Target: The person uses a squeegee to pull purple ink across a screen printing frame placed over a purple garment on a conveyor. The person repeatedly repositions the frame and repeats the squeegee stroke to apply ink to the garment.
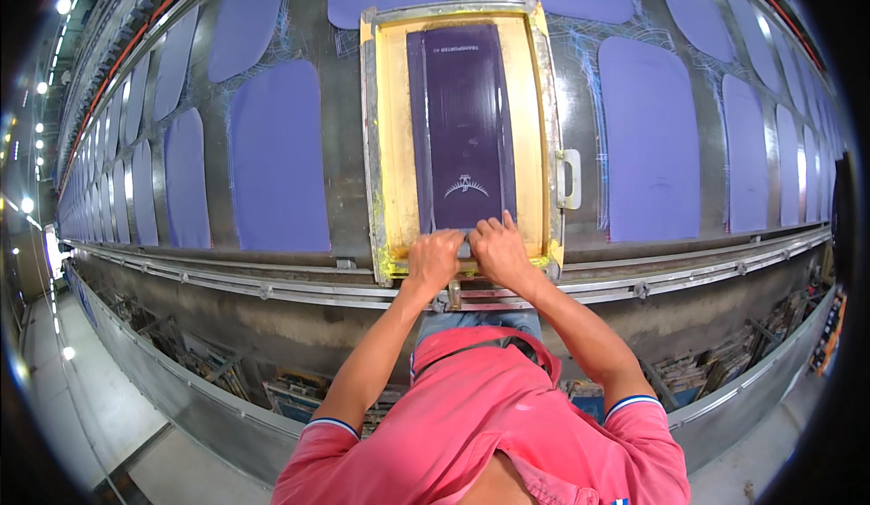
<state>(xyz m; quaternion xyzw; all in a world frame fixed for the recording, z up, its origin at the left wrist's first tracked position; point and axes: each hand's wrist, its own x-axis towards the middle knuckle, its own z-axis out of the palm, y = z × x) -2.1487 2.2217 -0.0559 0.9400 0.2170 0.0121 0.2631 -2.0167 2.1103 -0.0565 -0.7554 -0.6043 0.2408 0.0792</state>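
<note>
A screen-printing frame lies on the dark table in front of me. Its yellow border surrounds a dark purple printing window with pale lettering at the far end and a pale winged emblem nearer me. At the frame's near end, my left hand and my right hand are close together, fingers curled down over a squeegee. Only a small grey bit of it shows between them; the hands hide the rest. A light metal handle sticks out from the frame's right side.
Purple fabric panels lie in rows along the long table on both sides, including one panel with a faint emblem. A metal rail runs along the near edge. Below it, flat boards or frames are stored.
</note>
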